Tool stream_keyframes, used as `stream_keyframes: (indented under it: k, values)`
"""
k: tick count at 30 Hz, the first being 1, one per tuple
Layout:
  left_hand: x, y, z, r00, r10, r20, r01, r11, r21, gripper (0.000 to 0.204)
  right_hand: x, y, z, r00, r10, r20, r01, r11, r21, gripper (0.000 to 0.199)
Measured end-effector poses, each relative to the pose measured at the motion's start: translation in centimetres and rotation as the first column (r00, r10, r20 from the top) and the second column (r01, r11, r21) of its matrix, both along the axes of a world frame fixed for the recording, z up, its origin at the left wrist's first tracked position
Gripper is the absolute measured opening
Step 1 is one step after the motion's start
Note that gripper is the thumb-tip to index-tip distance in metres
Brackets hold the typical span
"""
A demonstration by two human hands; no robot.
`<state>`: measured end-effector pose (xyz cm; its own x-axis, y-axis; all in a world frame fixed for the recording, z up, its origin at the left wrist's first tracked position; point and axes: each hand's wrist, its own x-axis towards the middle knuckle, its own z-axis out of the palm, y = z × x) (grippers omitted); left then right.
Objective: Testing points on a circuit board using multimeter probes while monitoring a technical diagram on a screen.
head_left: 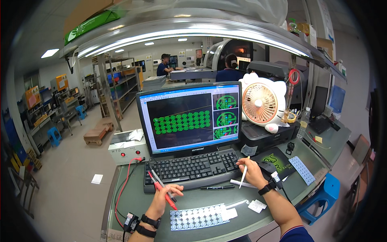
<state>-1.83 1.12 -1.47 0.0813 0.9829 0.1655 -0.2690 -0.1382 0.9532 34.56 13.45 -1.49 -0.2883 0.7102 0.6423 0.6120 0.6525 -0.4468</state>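
Observation:
My left hand (164, 197) is closed around a red test probe (159, 186) and a grey-black test probe (156, 176). The red tip points down at the upper left corner of a white circuit board panel (195, 218) with rows of round boards; whether it touches I cannot tell. Fingers of my right hand (253, 172) pinch a slim white pen-like stick (244, 176), pointed end down. This hand hovers at the right end of the black keyboard (193, 167), beside the number keys. Behind it stands a monitor (189, 119) showing rows of green round board drawings.
A black pen (217, 187) lies below the keyboard. White paper labels (256, 205) are right of the panel. A mouse (269, 168), another board panel (302, 170), a white box with red sockets (128, 151) and a cat-shaped fan (263, 103) surround the workspace. Two people work farther back.

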Motion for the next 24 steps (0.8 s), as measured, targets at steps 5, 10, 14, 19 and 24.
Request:
stream_keyframes:
  k: [5, 10, 14, 19, 24]
  values:
    - [1.0, -0.3, 0.0, 0.874, 0.169, -0.456, -0.113, 0.983, 0.148, 0.050, -0.3, -0.4, 0.3, 1.000, 0.009, 0.003, -0.009, 1.000, -0.009, 0.021]
    - [0.4, 0.3, -1.9, 0.806, 0.200, -0.557, -0.112, 0.976, 0.189, 0.047, -0.3, -0.4, 0.5, 1.000, 0.012, 0.004, -0.012, 1.000, -0.006, 0.021]
    - [0.4, 0.5, -1.7, 0.809, 0.166, -0.564, -0.087, 0.983, 0.164, 0.048, -0.1, -0.2, 0.3, 1.000, 0.024, -0.002, -0.024, 1.000, 0.001, 0.022]
    - [0.1, 0.7, -2.3, 0.749, 0.271, -0.605, -0.135, 0.956, 0.262, 0.049, -0.2, -0.3, 0.4, 1.000, 0.029, 0.000, -0.029, 1.000, 0.000, 0.023]
    - [0.1, 1.0, -3.2, 0.730, 0.297, -0.616, -0.164, 0.951, 0.263, 0.047, -0.1, 0.0, 0.0, 1.000, 0.024, 0.014, -0.025, 1.000, 0.019, 0.023]
